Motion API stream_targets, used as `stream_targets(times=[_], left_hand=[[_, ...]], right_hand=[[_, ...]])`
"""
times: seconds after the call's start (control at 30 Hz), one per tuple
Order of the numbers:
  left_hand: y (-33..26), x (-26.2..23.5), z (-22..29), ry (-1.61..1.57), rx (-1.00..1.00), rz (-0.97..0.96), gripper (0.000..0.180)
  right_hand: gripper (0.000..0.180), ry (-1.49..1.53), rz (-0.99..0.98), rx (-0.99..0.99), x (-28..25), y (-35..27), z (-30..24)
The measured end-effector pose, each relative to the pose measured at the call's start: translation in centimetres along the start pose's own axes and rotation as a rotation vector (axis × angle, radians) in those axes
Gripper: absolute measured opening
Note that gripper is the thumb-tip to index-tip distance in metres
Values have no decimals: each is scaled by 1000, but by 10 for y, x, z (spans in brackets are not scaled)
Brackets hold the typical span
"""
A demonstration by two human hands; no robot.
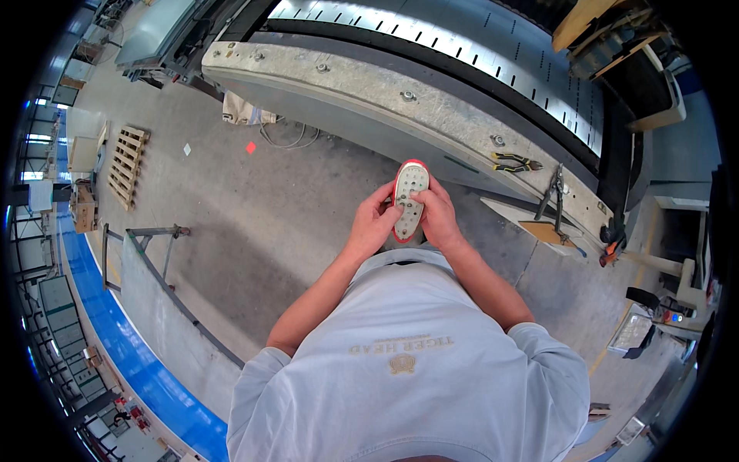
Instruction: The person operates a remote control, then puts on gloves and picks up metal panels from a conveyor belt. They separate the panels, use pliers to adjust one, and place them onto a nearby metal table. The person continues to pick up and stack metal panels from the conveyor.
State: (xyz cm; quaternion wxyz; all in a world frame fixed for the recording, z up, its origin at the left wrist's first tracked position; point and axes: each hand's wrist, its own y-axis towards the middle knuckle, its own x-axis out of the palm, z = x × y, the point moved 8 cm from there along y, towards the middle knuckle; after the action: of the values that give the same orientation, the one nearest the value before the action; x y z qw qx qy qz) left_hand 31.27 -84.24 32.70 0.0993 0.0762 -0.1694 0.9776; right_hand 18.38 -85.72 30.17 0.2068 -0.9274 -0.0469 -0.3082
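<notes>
A handheld remote control (412,179) with a pale face, rows of small round buttons and a red rim is held upright in front of my waist. My left hand (372,220) wraps its left side, thumb lying on the lower part of the face. From the other side my right hand (441,216) grips it too, with the thumb across the buttons near the middle. The fingers behind the remote are hidden. Beyond it runs the pale ledge (354,88) of a large machine. On that ledge, to the right, lie yellow-and-black pliers (517,162) and a second, dark plier-like tool (550,196).
Slotted metal plates (431,31) cover the machine bed. A tool with an orange-red handle (613,252) is at the ledge's right end. On the left stand a metal frame with a grey panel (165,308) and a wooden pallet (126,166). A cable (289,142) loops on the floor.
</notes>
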Motion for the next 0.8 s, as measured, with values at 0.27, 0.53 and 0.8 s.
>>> stream_targets(times=[0.27, 0.53, 0.8], left_hand=[[2, -2, 1, 16, 42, 55, 51], [1, -1, 2, 14, 63, 83, 49], [0, 1, 5, 29, 63, 87, 48]], right_hand=[[50, -29, -24, -49, 6, 1, -4], [51, -50, -13, -64, 5, 0, -5], [49, -79, -19, -82, 5, -2, -7]])
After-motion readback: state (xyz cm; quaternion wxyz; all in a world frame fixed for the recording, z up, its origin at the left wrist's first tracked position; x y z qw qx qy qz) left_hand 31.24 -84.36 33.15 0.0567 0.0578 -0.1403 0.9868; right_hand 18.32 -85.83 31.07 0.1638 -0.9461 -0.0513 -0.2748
